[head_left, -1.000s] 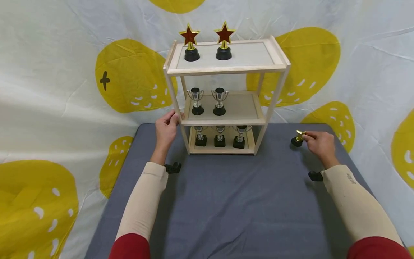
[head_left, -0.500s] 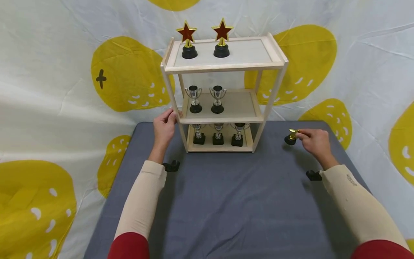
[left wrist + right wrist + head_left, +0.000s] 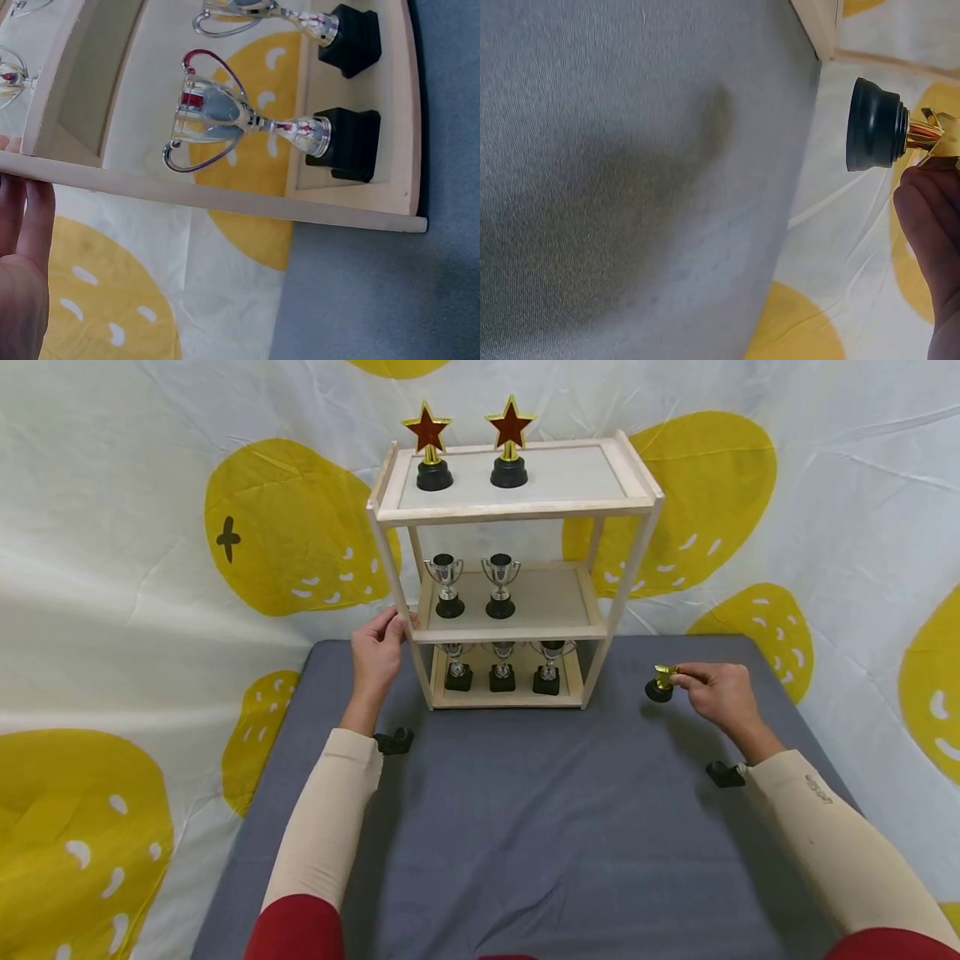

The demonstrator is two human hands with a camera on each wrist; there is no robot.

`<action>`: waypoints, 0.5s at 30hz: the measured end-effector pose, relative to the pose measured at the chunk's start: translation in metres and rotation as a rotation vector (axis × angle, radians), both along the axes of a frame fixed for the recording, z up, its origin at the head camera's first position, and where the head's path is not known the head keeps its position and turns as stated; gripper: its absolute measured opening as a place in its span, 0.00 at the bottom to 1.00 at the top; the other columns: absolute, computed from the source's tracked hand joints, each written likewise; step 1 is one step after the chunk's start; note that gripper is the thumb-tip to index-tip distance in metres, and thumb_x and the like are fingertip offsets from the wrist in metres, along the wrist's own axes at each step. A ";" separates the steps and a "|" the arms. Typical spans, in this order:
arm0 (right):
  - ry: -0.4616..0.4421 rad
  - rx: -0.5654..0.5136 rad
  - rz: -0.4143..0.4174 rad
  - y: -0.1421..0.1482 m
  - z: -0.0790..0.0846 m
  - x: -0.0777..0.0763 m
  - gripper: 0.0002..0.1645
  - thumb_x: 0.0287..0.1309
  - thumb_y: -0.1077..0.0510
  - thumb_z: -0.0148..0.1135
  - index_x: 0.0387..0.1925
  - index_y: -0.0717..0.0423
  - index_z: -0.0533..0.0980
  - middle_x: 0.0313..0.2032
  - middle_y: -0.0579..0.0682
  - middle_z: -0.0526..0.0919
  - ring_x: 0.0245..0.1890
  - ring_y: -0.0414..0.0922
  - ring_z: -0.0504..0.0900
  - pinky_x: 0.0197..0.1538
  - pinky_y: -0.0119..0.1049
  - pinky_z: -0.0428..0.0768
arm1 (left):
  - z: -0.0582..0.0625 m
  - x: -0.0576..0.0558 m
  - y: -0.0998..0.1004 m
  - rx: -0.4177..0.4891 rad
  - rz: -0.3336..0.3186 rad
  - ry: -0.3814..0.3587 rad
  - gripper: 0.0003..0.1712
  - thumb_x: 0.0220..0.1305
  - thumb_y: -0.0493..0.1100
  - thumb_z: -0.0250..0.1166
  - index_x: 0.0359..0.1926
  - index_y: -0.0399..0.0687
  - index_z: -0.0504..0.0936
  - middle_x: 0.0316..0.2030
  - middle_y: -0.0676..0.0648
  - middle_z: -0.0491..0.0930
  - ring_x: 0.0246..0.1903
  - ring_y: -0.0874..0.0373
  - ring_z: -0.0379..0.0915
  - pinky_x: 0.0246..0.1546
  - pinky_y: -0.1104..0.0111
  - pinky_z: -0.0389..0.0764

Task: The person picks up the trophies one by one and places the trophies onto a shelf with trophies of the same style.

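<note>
My right hand (image 3: pixel 720 693) pinches a small star trophy (image 3: pixel 660 690) by its gold upper part, above the table to the right of the shelf. Its round black base (image 3: pixel 874 125) shows plainly in the right wrist view. At the left side of the wooden shelf unit (image 3: pixel 517 512), my left hand (image 3: pixel 377 653) grips the front upright (image 3: pixel 225 197) near the middle tier. Two red-and-gold star trophies (image 3: pixel 509 472) stand on the top tier, towards the left. Below them, two silver cups (image 3: pixel 450 607) are on the middle tier. Three more silver cups (image 3: pixel 547 681) line the bottom tier.
The shelf stands at the back of a table with a grey cloth (image 3: pixel 487 827). A white curtain with yellow fruit shapes (image 3: pixel 300 527) hangs behind and at both sides. Black wrist cameras (image 3: pixel 724 774) jut inward from both sleeves.
My right hand has carried the star trophy leftward, closer to the shelf. My left hand keeps its hold on the upright. The head view has shifted slightly.
</note>
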State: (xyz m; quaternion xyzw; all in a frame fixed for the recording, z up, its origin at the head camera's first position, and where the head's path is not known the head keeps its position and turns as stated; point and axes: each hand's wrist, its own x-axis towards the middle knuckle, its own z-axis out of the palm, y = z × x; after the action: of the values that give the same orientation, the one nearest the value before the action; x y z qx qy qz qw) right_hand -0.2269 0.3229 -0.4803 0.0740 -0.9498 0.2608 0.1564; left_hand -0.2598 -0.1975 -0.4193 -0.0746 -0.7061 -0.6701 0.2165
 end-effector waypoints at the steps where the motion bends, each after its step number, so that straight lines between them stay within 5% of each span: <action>1: 0.006 -0.001 0.008 -0.002 0.001 0.001 0.14 0.68 0.57 0.69 0.46 0.65 0.88 0.40 0.66 0.91 0.37 0.64 0.89 0.30 0.33 0.80 | 0.000 0.000 0.000 -0.001 0.002 0.000 0.19 0.77 0.38 0.60 0.59 0.29 0.83 0.49 0.24 0.85 0.44 0.66 0.86 0.52 0.72 0.88; 7: 0.074 0.002 0.056 -0.014 0.004 0.009 0.12 0.65 0.60 0.71 0.44 0.65 0.89 0.38 0.65 0.91 0.33 0.62 0.90 0.29 0.32 0.80 | 0.001 -0.002 0.000 0.001 0.022 -0.026 0.19 0.77 0.38 0.60 0.60 0.30 0.83 0.50 0.27 0.86 0.49 0.52 0.88 0.53 0.71 0.87; 12: 0.092 0.006 0.087 -0.026 0.004 0.016 0.10 0.63 0.61 0.72 0.43 0.64 0.89 0.37 0.64 0.92 0.33 0.60 0.90 0.31 0.48 0.86 | 0.001 -0.001 0.000 0.008 0.011 -0.026 0.19 0.77 0.37 0.60 0.61 0.31 0.83 0.51 0.25 0.85 0.47 0.60 0.87 0.55 0.68 0.87; 15: 0.114 0.010 0.114 -0.031 0.002 0.021 0.09 0.61 0.62 0.74 0.41 0.64 0.90 0.36 0.62 0.92 0.32 0.59 0.90 0.31 0.46 0.86 | 0.001 0.000 0.001 0.002 0.008 -0.020 0.19 0.77 0.37 0.60 0.61 0.30 0.83 0.51 0.24 0.84 0.44 0.67 0.85 0.53 0.70 0.87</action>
State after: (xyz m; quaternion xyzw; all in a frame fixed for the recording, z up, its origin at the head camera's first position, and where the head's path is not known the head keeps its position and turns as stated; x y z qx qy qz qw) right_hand -0.2062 0.2915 -0.4778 0.1435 -0.9349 0.2597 0.1948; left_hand -0.2601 -0.1969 -0.4184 -0.0649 -0.7078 -0.6706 0.2123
